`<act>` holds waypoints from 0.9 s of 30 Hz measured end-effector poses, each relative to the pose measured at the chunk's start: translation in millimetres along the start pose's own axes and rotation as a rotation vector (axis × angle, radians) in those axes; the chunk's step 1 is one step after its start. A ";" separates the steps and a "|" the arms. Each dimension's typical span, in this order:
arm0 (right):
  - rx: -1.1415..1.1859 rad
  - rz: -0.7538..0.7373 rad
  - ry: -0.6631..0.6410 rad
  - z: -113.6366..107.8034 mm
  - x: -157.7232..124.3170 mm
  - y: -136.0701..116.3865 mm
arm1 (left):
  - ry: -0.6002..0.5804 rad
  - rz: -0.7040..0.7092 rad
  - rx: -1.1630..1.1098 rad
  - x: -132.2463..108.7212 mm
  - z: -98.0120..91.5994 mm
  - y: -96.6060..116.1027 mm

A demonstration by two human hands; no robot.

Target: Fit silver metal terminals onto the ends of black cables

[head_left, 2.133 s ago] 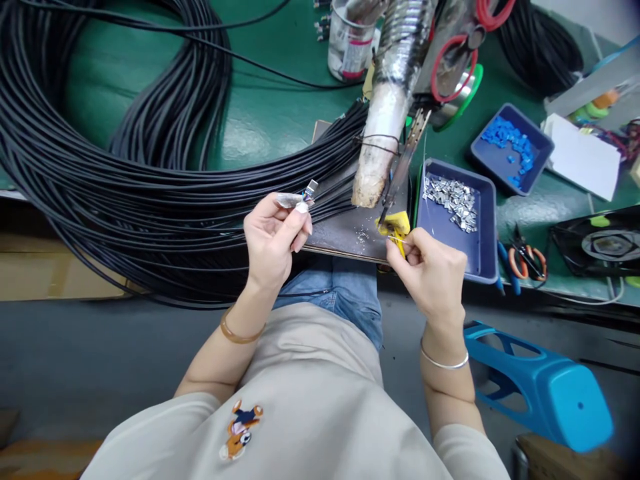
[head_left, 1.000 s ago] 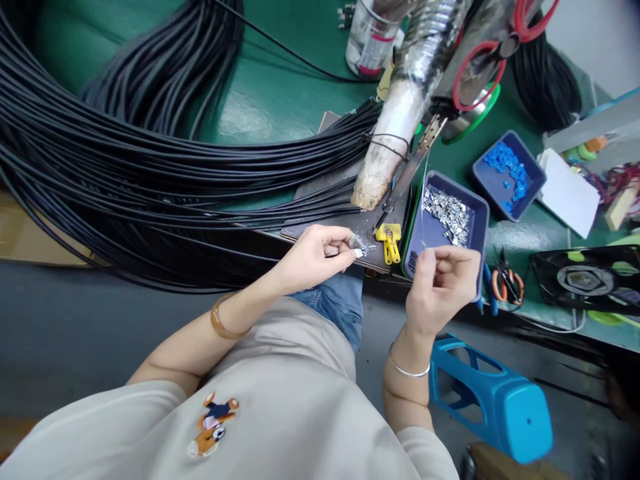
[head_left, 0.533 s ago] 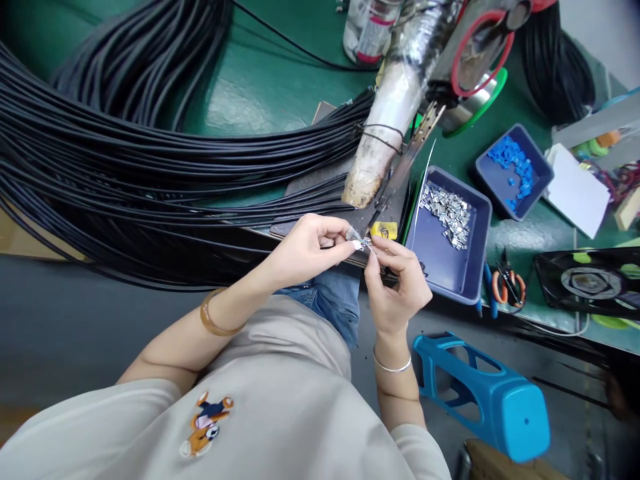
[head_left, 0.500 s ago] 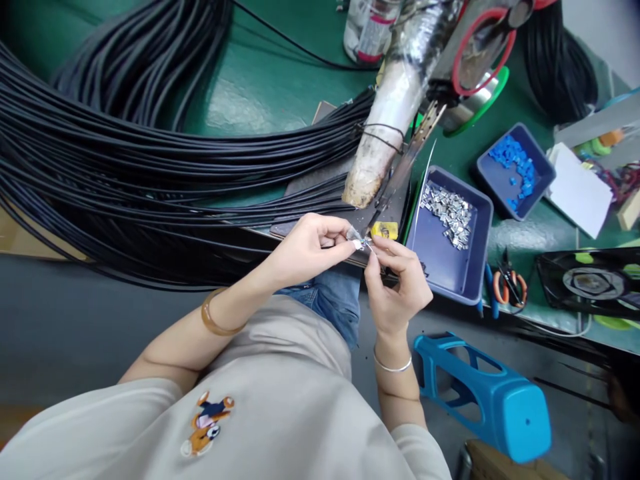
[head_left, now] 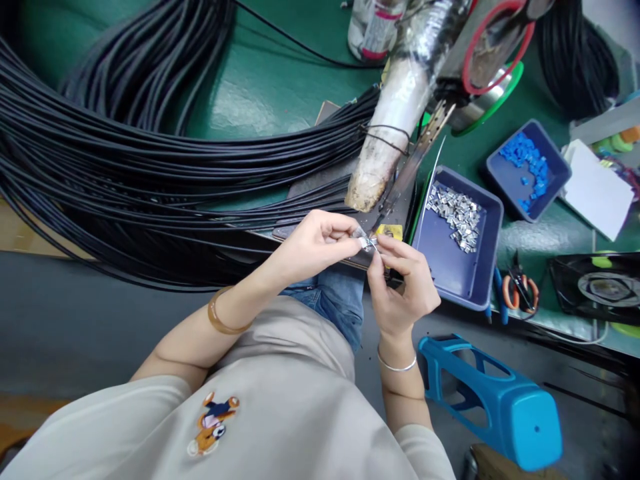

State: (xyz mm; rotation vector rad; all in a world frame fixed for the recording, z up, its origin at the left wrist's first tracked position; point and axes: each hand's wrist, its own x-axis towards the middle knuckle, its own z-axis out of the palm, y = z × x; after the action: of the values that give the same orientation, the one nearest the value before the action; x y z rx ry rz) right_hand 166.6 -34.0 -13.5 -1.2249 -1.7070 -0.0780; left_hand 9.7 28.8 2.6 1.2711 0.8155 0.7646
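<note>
Blue stool (head_left: pixel 530 407) near green bench (head_left: pixel 270 83)
A small tray (head_left: pixel 507 183) of blue pieces (head_left: pixel 537 170) sits beside white paper (head_left: pixel 597 192); orange-handled pliers (head_left: pixel 518 276) lie near a black device (head_left: pixel 573 288).

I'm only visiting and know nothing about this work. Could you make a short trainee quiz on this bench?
1. True or false: the left hand lies flat on the black cables.

2. What colour are the small plastic-looking pieces in the farther tray?
A) red
B) blue
C) white

3. Which hand is nearer the tray of metal pieces?

Key:
1. False; the left hand is raised, its fingertips pinching a tiny metallic part.
2. B.
3. The right hand.
</note>
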 end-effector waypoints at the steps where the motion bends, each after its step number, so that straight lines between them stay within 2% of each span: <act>1: -0.003 -0.004 0.001 0.0 0.6 -0.1 | -0.001 -0.001 -0.005 0.4 0.1 0.3; 27: -0.020 -0.015 -0.001 -0.2 3.6 -0.5 | 0.008 -0.016 -0.030 -0.3 1.8 -0.9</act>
State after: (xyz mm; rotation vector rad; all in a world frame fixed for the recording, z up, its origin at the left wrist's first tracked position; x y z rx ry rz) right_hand 166.4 -31.9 -10.5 -1.2277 -1.7198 -0.1037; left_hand 11.2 27.5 1.9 1.2343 0.8173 0.7671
